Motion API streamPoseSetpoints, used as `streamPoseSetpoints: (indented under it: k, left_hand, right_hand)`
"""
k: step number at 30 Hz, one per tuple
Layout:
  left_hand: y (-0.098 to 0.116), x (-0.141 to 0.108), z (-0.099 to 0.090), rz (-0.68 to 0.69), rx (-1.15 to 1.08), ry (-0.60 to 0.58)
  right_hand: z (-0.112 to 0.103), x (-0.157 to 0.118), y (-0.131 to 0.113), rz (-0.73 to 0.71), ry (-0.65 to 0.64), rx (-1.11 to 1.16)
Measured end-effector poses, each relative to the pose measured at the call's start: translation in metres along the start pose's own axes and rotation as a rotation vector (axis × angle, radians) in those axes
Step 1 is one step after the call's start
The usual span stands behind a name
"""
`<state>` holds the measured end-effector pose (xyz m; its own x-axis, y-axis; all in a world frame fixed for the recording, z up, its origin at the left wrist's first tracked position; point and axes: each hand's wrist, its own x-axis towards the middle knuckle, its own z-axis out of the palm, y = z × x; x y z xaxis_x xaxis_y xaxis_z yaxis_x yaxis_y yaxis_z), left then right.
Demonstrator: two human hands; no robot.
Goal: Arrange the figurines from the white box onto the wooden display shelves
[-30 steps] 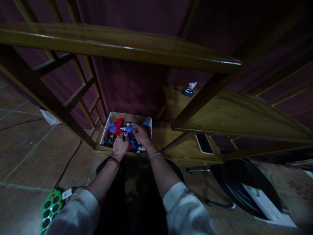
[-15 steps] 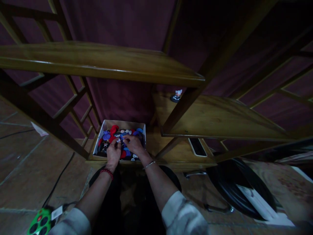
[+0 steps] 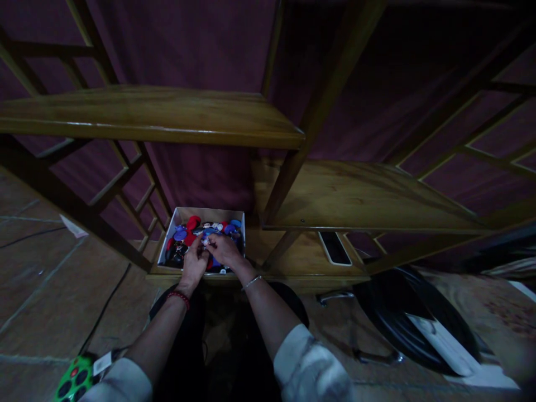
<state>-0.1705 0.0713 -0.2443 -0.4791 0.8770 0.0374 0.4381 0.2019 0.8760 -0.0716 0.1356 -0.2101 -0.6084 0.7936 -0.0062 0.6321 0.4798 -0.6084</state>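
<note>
Both my hands are over a white cardboard box (image 3: 168, 237) on the low wooden shelf. Red, blue, black and white small figurines fill it, a red one (image 3: 193, 223) and a blue one (image 3: 235, 223) among them. My left hand (image 3: 194, 263), with a red bead bracelet at the wrist, has its fingers closed on a small whitish figurine (image 3: 205, 241). My right hand (image 3: 225, 249), a thin bracelet on that wrist, pinches the same piece from the other side. The figurine's details are too small and dark to make out.
A wooden shelf board (image 3: 151, 120) juts out above the box, and a slanting post (image 3: 285, 181) stands to its right. A phone-like white-edged black slab (image 3: 335, 248) lies on the lower shelf. A black round-seated stool (image 3: 414, 321) and a green object (image 3: 74, 379) are on the floor.
My right hand has moved left to meet my left hand at the whitish figurine. The view has shifted; the figurine on the right shelf no longer shows.
</note>
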Motion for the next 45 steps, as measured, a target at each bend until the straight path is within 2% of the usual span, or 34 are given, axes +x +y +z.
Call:
streamPoseSetpoints:
  k: [4,9,12,18,23,31,34,39,45]
  left_hand:
    - [0.005,-0.005,-0.002,0.005,0.03,0.068]
    - [0.009,-0.01,-0.008,-0.005,0.307,0.1]
    - [0.01,-0.015,-0.013,0.015,0.434,0.025]
    - [0.001,-0.019,-0.034,0.166,0.697,-0.16]
    - [-0.005,-0.021,-0.045,0.111,0.773,-0.252]
    - [0.006,-0.01,-0.036,-0.089,0.837,-0.338]
    - [0.011,-0.005,-0.033,-0.125,0.839,-0.36]
    - [0.023,-0.003,-0.027,-0.127,0.879,-0.384]
    - [0.034,-0.002,-0.016,-0.036,0.914,-0.449]
  right_hand:
    - [-0.008,-0.004,-0.001,0.109,0.01,-0.04]
    - [-0.018,-0.008,0.003,0.221,0.046,-0.098]
    - [-0.021,-0.009,0.01,0.216,0.055,-0.091]
    - [-0.022,-0.007,0.027,0.221,0.122,-0.134]
    - [-0.02,-0.007,0.034,0.23,0.14,-0.118]
    - [-0.015,-0.007,0.03,0.172,0.164,-0.018]
    - [-0.013,-0.005,0.029,0.156,0.179,0.016]
    - [-0.009,-0.002,0.029,0.114,0.182,0.036]
    - [-0.008,-0.002,0.027,0.117,0.139,0.048]
